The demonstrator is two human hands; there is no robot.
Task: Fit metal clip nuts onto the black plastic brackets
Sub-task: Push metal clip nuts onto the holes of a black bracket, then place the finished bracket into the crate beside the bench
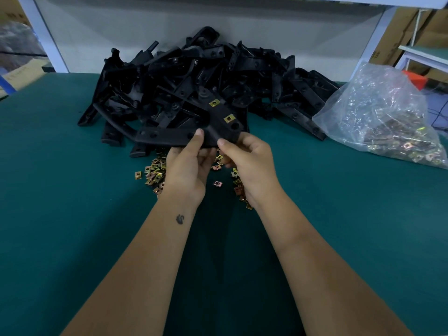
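I see the black bracket (184,132) held above the green tabletop (72,190), just in front of the pile of brackets (194,76). Two brass clip nuts (229,118) sit on its raised arm. My left hand (188,170) pinches its near edge, thumb on top, fingers (208,154) curled beneath; my right hand (252,163) grips the corner the same way. Loose clip nuts (152,173) lie scattered under both hands. A clear bag of nuts (383,112) rests to the right.
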